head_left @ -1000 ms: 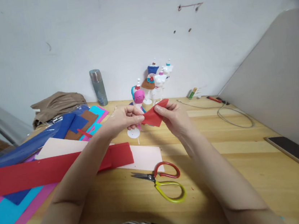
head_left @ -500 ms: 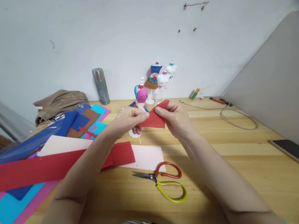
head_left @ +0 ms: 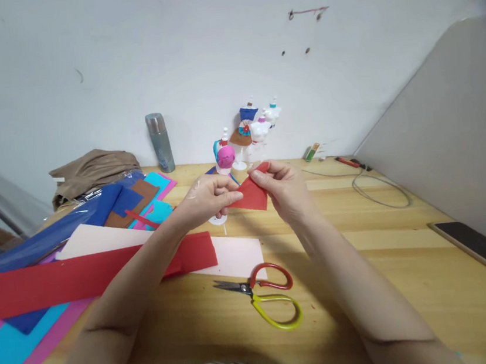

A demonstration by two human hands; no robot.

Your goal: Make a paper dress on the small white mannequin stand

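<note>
Stretched between my two hands is a small piece of red paper [head_left: 254, 197]. My left hand [head_left: 209, 198] pinches its left end between thumb and fingers. At the upper right corner my right hand [head_left: 286, 185] grips it, thumb on top and fingers behind. Below the hands lie scissors [head_left: 245, 288] with one red and one yellow handle, blades pointing left. A long strip of red paper [head_left: 73, 278] passes under my left forearm, over a pale pink sheet [head_left: 240, 256]. Just behind the hands stands a small white dress form [head_left: 224, 156] with pink and blue wrapping.
More small dressed forms [head_left: 250, 123] stand by the wall. A thermos [head_left: 160, 143], brown cloth [head_left: 95, 170] and coloured sheets [head_left: 28, 344] are at left. To the right lie a cable [head_left: 375, 198], a red-handled tool [head_left: 349, 163] and a phone [head_left: 484, 253]. A partition rises at far right.
My left fingers have shifted slightly on the red paper and are a little more spread behind it. The whole view has moved slightly; the scissors lie as before.
</note>
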